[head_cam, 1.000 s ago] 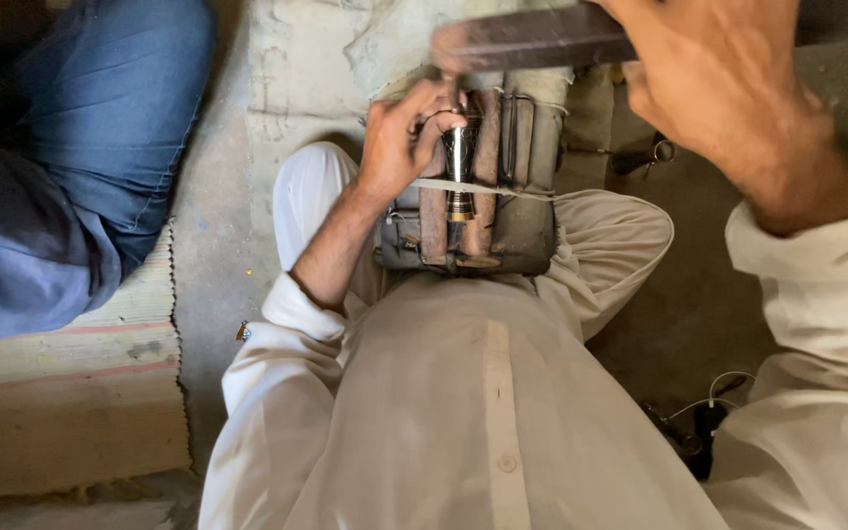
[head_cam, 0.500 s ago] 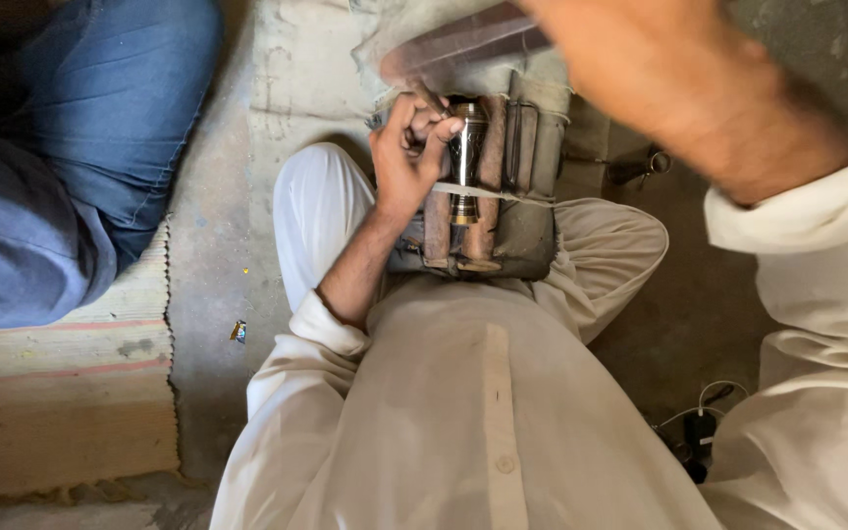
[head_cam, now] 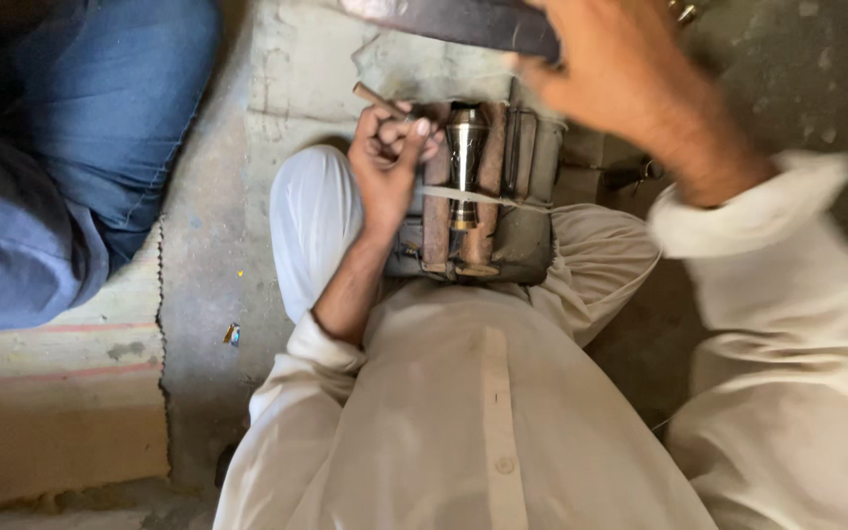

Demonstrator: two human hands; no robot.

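A shiny metal cylinder point(head_cam: 465, 147), stepped and bright like polished steel, stands lengthwise in a rusty brown cradle point(head_cam: 458, 231) that sits between the person's knees, at the top of the lap. A pale strap point(head_cam: 503, 201) runs across the cradle and over the cylinder. The cradle's rails are worn and reddish, its outer walls grey-green.

The left hand point(head_cam: 390, 157) is curled tight, fingers closed around a thin dark rod point(head_cam: 377, 98) whose tip pokes out above the knuckles; the hand rests just beside the cylinder, touching the cradle's left rail. The right hand point(head_cam: 620, 74) is raised and blurred, its fingers wrapped over a long dark bar point(head_cam: 463, 20) near the top edge; how firmly it grips cannot be told.

The floor point(head_cam: 296, 59) is rough grey concrete, stained and cracked. A low brick step point(head_cam: 51, 412) with a reddish stripe lies at lower left. Another person's blue-clad leg point(head_cam: 80, 147) fills the upper left.

Counted: one cylinder, one cradle, one strap, one rod, one bar, two hands at work.
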